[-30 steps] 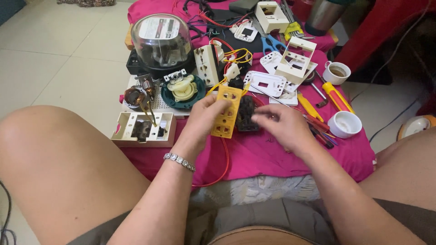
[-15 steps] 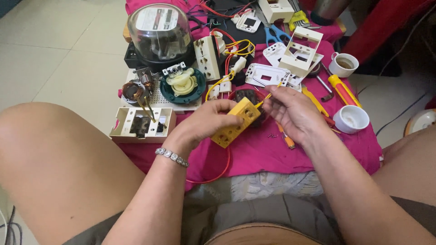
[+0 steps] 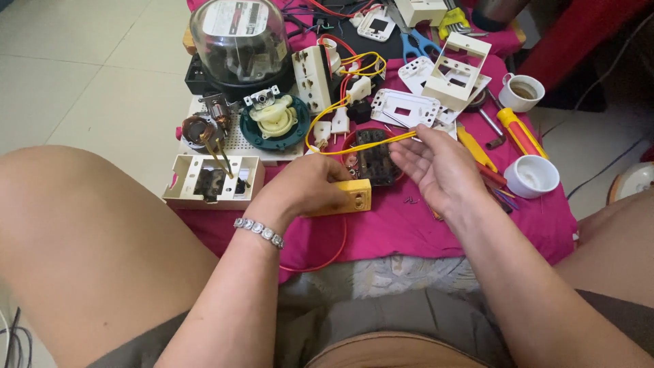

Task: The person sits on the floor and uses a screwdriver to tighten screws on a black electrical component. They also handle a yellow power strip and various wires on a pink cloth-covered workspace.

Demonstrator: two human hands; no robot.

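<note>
The socket box [image 3: 347, 197] lies on the cloth [image 3: 436, 232], before the meter [image 3: 238, 41]. The two cups [image 3: 523, 92] stand at the right. The scissors [image 3: 412, 41] lie behind.

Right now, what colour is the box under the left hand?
Yellow box, left hand; head view.
</note>
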